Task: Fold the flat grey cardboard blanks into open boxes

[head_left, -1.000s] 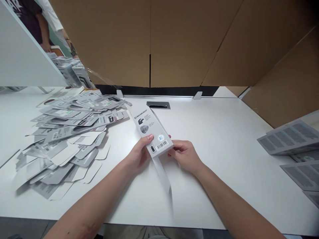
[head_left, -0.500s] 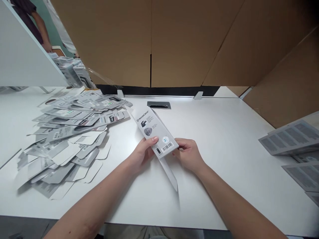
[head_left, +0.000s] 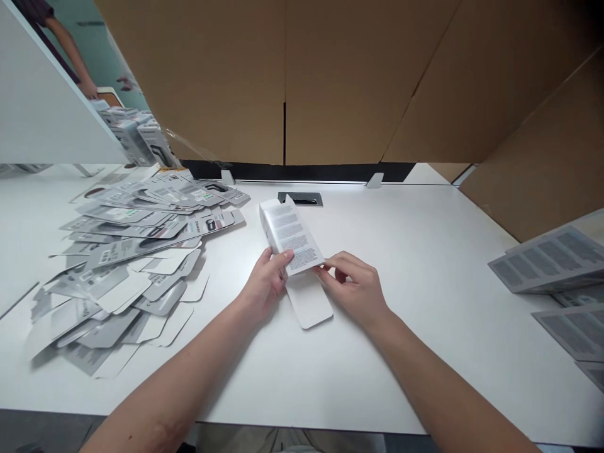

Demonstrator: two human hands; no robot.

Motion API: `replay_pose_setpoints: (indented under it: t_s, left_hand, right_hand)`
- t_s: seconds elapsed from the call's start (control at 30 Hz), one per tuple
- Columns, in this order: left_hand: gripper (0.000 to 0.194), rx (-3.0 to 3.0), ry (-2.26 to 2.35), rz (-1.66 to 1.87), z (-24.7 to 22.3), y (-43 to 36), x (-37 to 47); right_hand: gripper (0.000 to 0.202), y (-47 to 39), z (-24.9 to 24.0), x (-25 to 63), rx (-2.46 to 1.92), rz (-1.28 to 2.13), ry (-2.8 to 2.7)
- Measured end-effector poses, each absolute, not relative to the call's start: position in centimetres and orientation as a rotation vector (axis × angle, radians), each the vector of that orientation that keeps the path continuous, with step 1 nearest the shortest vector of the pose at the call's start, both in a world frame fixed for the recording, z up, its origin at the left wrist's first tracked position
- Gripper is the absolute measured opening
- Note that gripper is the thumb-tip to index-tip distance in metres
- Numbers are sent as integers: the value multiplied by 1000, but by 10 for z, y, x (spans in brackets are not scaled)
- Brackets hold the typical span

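A small cardboard box (head_left: 291,236), opened out into its boxy shape, is held over the white table, tilted away to the left. Its printed text panel faces up, and a plain white end flap (head_left: 309,302) hangs out toward me. Wrapped round the box's left side is my left hand (head_left: 267,280), thumb on the printed panel. My right hand (head_left: 352,280) pinches at the near right corner, fingertips touching the edge by the flap. Left of my hands lies a loose pile of flat, unfolded boxes (head_left: 141,251), grey and white.
A large brown cardboard sheet (head_left: 212,75) stands across the back of the white table (head_left: 401,352). A grey cable inlet (head_left: 302,199) is set into the tabletop. Folded boxes (head_left: 552,258) stand at the right edge. Beyond the left divider, a person's arm (head_left: 70,47) is near more boxes (head_left: 136,138).
The box has been turned over from its branded face to its text face and is now squared open. Its white flap now lies broad side up; my right fingers stay at the near corner.
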State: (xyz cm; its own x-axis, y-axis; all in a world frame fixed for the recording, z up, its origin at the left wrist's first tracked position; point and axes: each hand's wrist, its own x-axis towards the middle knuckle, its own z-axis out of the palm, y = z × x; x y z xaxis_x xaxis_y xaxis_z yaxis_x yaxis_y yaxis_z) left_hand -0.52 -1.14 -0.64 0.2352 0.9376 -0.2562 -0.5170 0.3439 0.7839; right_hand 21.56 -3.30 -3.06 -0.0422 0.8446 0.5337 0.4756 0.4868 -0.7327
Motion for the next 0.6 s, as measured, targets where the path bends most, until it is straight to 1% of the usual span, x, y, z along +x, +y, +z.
replay_pose_setpoints:
  t_s: [0.03,0.1,0.17,0.23,0.47,0.6]
  left_hand:
    - [66,618,799,1095,-5,-12,-6]
    - [61,603,770,1108,-4,-12,-7]
    - [60,601,745,1121,-3,-13,-9]
    - [60,602,728,1126,-3,-13,-10]
    - [61,584,815,1096,-2,-12,-7]
    - [61,535,870,1193,0,-9,-6]
  right_hand:
    - [11,-33,-30,216,-1168,484,-1679]
    - [19,-33,-30,216,-1254,619,-1675]
    - [27,-34,-29,216,-1336,766,-1679]
    - [28,-35,-29,216,-1377,860,-1688]
    - [28,-34,-26,217,-1370,908,-1657]
    - [36,-35,-24,218,-1371,937,-1603]
